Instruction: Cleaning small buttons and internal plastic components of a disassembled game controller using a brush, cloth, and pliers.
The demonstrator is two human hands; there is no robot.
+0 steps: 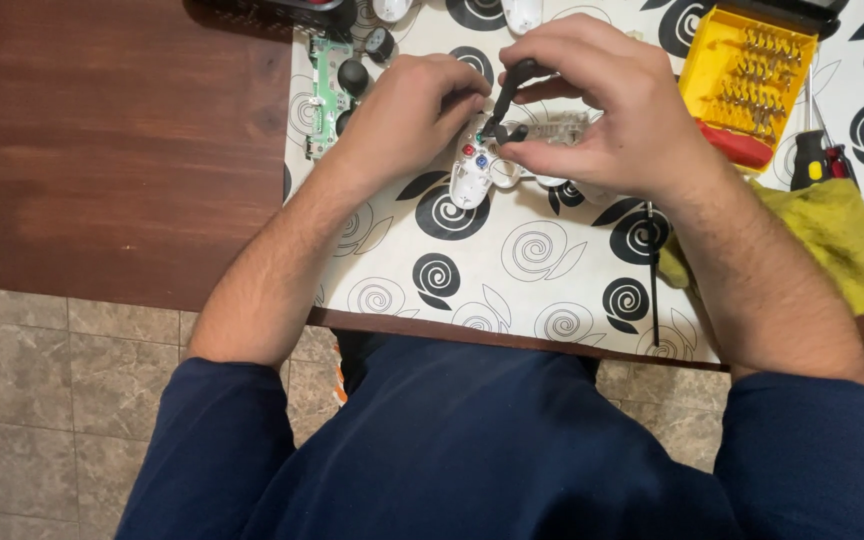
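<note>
A white game controller shell (474, 170) with red, blue and green buttons lies on a white mat with black spirals (512, 270). My left hand (407, 115) rests on the shell's left side and steadies it. My right hand (592, 105) pinches a small black screwdriver (508, 90), which stands tilted with its tip down on the shell. The shell's right half is hidden under my right hand.
A green circuit board with black thumbsticks (332, 90) lies at the mat's left edge. A yellow case of screwdriver bits (747, 75), a black-handled screwdriver (810, 155), a yellow cloth (842, 240) and a thin black tool (653, 275) sit to the right. The brown table (122, 150) extends left.
</note>
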